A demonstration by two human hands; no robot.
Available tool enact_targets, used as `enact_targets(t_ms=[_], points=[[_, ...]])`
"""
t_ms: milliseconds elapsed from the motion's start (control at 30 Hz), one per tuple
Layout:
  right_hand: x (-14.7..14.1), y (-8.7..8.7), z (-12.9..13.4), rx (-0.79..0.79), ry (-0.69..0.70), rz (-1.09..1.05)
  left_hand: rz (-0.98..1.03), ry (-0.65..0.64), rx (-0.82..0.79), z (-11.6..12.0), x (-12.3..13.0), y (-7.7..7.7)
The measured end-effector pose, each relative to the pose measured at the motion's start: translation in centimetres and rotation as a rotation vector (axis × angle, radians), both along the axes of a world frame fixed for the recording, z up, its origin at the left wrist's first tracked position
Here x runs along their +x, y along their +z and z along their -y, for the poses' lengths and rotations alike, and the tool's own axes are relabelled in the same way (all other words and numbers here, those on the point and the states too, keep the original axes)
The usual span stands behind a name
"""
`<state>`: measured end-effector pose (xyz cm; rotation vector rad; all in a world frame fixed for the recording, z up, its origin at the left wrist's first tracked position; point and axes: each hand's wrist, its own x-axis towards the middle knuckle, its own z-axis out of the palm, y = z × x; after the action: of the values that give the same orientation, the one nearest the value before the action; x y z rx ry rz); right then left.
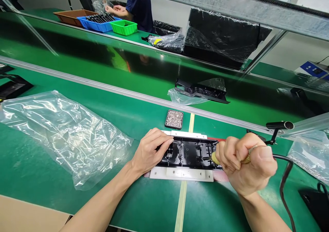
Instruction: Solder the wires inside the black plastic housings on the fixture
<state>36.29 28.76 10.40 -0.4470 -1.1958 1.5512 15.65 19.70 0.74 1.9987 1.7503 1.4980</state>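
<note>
A long black plastic housing lies on the green bench, its ribbed inside facing up, between 2 white strips. The left hand is half curled over its left end, fingertips at the far edge; whether it pinches that edge I cannot tell. The right hand is closed in a fist around a yellow-handled tool, whose tip points into the housing's right half.

Just beyond sits a small black tray full of metal pieces. A crumpled clear bag spreads to the left. Past the metal rail, a black part lies on clear plastic. Farther back stand 3 bins, brown, blue and green, beside a co-worker in a dark sleeve.
</note>
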Motion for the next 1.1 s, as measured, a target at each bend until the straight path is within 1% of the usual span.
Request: enact_targets(t_ms=[433, 700, 933, 1100], points=[[0.01, -0.09, -0.23, 0.009, 0.018, 0.002, -0.011, 0.009, -0.004, -0.14, 0.17, -0.13], [0.11, -0.19, -0.16, -0.02, 0.005, 0.001, -0.015, 0.006, -0.006, -0.01, 0.08, -0.01], [-0.01, -0.16, -0.11, -0.013, 0.013, -0.008, -0.026, 0.01, -0.011, 0.02, 0.07, 0.02], [0.05, -0.12, -0.17, 0.021, 0.037, 0.011, -0.027, 0.009, -0.016, -0.04, 0.02, 0.06]])
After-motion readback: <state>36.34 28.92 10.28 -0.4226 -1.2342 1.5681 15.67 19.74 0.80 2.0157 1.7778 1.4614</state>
